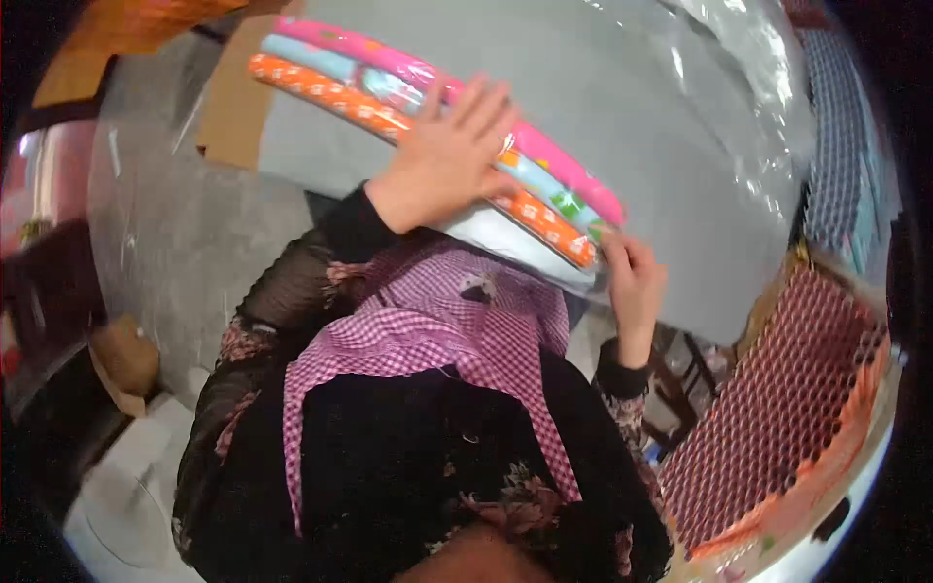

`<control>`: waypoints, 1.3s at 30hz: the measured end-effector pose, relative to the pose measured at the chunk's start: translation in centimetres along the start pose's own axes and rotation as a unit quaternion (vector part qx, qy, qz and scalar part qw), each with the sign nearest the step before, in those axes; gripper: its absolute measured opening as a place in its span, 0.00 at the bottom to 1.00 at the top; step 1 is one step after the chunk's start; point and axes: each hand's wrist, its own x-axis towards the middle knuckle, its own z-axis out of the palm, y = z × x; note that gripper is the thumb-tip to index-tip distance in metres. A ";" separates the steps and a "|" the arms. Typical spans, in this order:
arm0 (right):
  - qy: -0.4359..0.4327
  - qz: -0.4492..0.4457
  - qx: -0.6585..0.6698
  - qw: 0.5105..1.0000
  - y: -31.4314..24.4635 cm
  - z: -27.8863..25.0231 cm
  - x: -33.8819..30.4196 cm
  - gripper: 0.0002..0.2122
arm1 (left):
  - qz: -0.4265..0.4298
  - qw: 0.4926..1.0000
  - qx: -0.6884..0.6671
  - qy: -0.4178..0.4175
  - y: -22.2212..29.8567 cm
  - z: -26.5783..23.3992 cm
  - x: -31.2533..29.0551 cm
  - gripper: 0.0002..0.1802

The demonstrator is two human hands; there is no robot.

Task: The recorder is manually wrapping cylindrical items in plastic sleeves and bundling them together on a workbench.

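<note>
Three rolls lie side by side at a slant on the grey table (pixel 680 87): a pink roll (pixel 573 175), a light blue patterned roll (pixel 539 182) and an orange roll with white shapes (pixel 544 225). Their shiny surface suggests clear plastic around them. My left hand (pixel 442 160) rests across the middle of the rolls, palm down with fingers spread. At their right end, my right hand (pixel 637 277) has its fingers curled against the tips of the rolls; what they pinch is hidden. White material (pixel 501 235) shows under the orange roll, along the near edge.
Clear plastic sheeting (pixel 748 58) lies crumpled at the far right of the table. Brown cardboard (pixel 233 97) sits by the rolls' left end. To the right are a stack of red-patterned material (pixel 777 398) with an orange edge and a blue-patterned stack (pixel 836 146).
</note>
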 end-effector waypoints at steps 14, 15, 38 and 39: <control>-0.035 0.049 0.120 0.991 1.1 0.2 1.7 0.09 | -0.012 0.999 -0.053 0.003 0.4 0.0 0.5 0.45; -0.037 0.055 0.094 0.993 0.9 0.2 1.8 0.09 | -0.006 0.999 -0.046 0.012 0.4 0.0 0.5 0.44; -0.088 -0.270 -0.344 0.895 1.2 -4.8 3.8 0.38 | -0.065 0.996 0.032 -0.052 -17.1 -5.0 -2.6 0.50; -0.073 -0.289 -0.349 0.889 1.6 -4.7 4.0 0.35 | -0.033 0.997 0.043 -0.057 -18.3 -5.0 -2.9 0.52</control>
